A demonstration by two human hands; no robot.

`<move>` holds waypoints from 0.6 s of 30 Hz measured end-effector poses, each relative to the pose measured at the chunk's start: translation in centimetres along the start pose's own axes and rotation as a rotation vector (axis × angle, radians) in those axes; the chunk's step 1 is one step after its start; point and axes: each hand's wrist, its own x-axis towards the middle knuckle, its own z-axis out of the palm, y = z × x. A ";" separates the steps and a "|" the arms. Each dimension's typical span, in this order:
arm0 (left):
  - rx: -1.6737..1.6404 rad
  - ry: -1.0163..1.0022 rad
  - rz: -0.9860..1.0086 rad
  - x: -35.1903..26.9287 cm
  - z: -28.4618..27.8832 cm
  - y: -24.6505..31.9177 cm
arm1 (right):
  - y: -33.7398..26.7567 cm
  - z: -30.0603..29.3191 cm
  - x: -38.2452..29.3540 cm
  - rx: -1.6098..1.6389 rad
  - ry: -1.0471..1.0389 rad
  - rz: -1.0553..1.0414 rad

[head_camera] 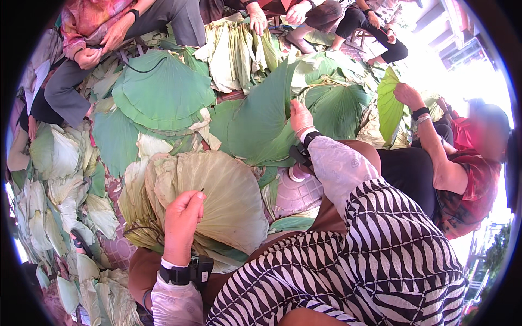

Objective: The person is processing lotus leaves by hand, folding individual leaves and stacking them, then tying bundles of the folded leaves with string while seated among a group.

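My left hand (184, 222) is closed with thumb against fingers on a small dark thing, perhaps a short stem or tool, whose tip shows above the thumb. Behind it lies a fanned stack of pale, brownish-green lotus leaves (232, 195). Farther forward and to the right, my right hand (301, 117) grips the edge of a large green lotus leaf (261, 122), which stands partly raised and folded. More green leaves (338, 108) lie just beyond that hand. To the left of the raised leaf is a layered pile of green lotus leaves (163, 91).
Several people sit around the leaves. One person's hands (87, 57) are at the upper left; a person at the right holds a yellow-green leaf (389, 106). Bundled pale leaves (230, 57) lie at the top, and heaps of dry leaves (61, 183) cover the left. Patterned paving (297, 193) shows near my knees.
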 end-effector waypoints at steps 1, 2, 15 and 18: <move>0.021 0.003 0.007 0.1 0.0 -0.2 | -1.1 -1.3 1.7 -0.082 -0.004 -0.047; 0.020 0.000 0.011 0.2 0.1 -0.2 | -2.2 -2.8 3.5 -0.121 -0.034 -0.103; -0.023 -0.059 0.099 1.5 1.7 -1.4 | -19.8 -10.4 1.9 0.627 -0.593 -0.106; -0.001 -0.077 0.096 2.1 2.1 -1.7 | -21.3 -8.3 -2.6 0.866 -0.837 0.230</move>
